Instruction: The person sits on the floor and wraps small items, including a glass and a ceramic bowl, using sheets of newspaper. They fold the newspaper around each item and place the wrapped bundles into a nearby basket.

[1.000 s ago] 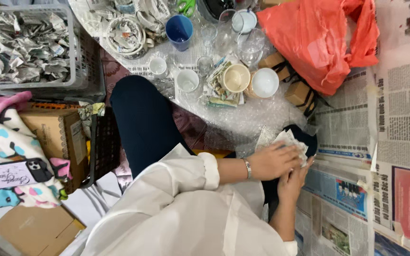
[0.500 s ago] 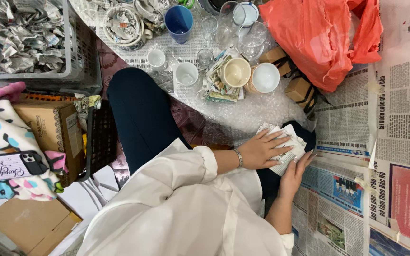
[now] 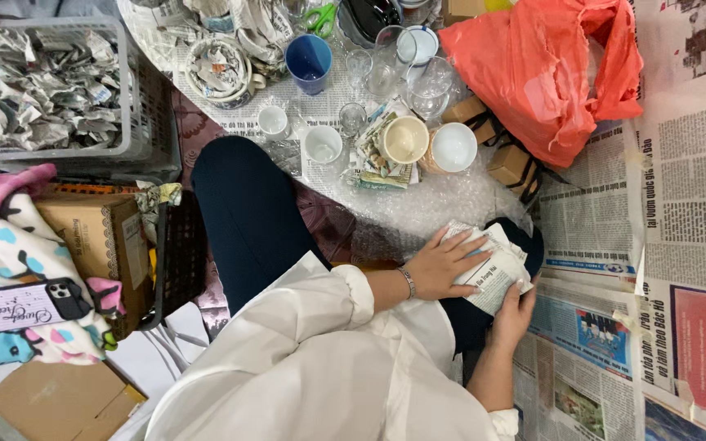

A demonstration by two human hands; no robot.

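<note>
Newspaper sheets (image 3: 680,204) cover the floor from one to five o'clock. A grey basket (image 3: 136,98) sits at ten o'clock, a cardboard box (image 3: 91,237) at nine.

Newspaper-wrapped bundle (image 3: 492,265), crumpled, resting on lap
</note>
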